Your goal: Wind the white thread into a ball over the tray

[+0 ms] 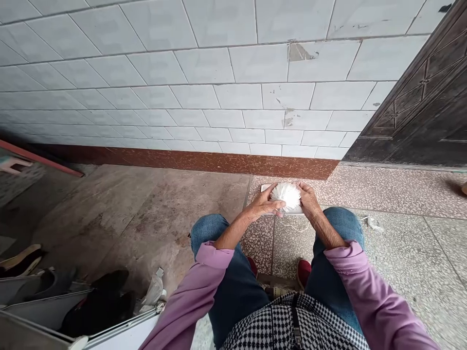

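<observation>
A round white pom-pom (287,196) of many thin strands is held between my two hands, above the gap between my knees. My left hand (264,203) wraps its left side, with the thumb lying across its front. On the right, my right hand (308,198) grips the other edge; some of its fingertips are hidden behind the strands. Below them, a flat white board or tray (265,187) shows only at its edges. A pale string (296,228) loops beneath the hands.
A white tiled wall (204,112) with a brown base strip stands in front, beside a dark door (419,121). A small white tuft of string (374,224) lies on the speckled floor at right. Shoes (22,260) and a rack (44,304) stand at lower left.
</observation>
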Tool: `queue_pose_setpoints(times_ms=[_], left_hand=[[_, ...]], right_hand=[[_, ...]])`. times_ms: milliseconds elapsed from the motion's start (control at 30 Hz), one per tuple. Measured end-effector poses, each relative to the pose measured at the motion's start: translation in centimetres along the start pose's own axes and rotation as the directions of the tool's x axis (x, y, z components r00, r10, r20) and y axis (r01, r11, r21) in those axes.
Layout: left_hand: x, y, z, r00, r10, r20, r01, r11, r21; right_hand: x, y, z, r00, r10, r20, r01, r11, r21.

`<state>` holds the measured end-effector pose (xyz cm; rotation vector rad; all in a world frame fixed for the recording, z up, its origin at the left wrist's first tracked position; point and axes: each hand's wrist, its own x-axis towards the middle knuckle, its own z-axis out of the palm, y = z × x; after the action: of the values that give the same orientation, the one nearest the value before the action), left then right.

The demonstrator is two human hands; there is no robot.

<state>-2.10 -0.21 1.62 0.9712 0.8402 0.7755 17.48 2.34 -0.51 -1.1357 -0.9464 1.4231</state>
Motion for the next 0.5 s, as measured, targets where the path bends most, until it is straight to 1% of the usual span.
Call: queue_pose_setpoints(times_ms=[33, 100, 200, 333, 433, 500], left_hand=[[-0.1, 0.1, 0.1, 1.000, -0.003, 0.015, 0.004, 1.000, -0.010], [0.0, 0.1, 0.3, 0.999, 0.036, 0.007, -0.036, 0.998, -0.057], [0.4, -0.1, 0.7, 0.995, 0.080, -0.064, -0.089, 0.986, -0.142], [1.2, -0.4, 1.0, 0.983, 0.067, -0.170, -0.097, 0.979, -0.179], [1.5, -0.3, 1.0, 0.983, 0.055, -0.177, -0.094, 0.971, -0.220], [1.6, 0.0, 0.9, 0.980, 0.069, -0.185, -0.115, 0.961, -0.252]], right_hand=[[0.1, 0.0, 0.0, 1.000, -0.005, -0.006, 0.005, 1.000, 0.004], [0.2, 0.0, 0.1, 1.000, -0.007, -0.008, 0.007, 1.000, 0.012], [0.3, 0.3, 0.4, 1.000, -0.004, 0.000, 0.004, 1.000, 0.024], [0.3, 0.9, 0.8, 1.000, 0.001, 0.009, -0.002, 0.999, 0.032], [0.2, 0.9, 0.8, 1.000, -0.003, 0.015, 0.002, 0.999, 0.040], [0.1, 0.6, 0.8, 1.000, -0.013, 0.019, 0.012, 0.999, 0.049]])
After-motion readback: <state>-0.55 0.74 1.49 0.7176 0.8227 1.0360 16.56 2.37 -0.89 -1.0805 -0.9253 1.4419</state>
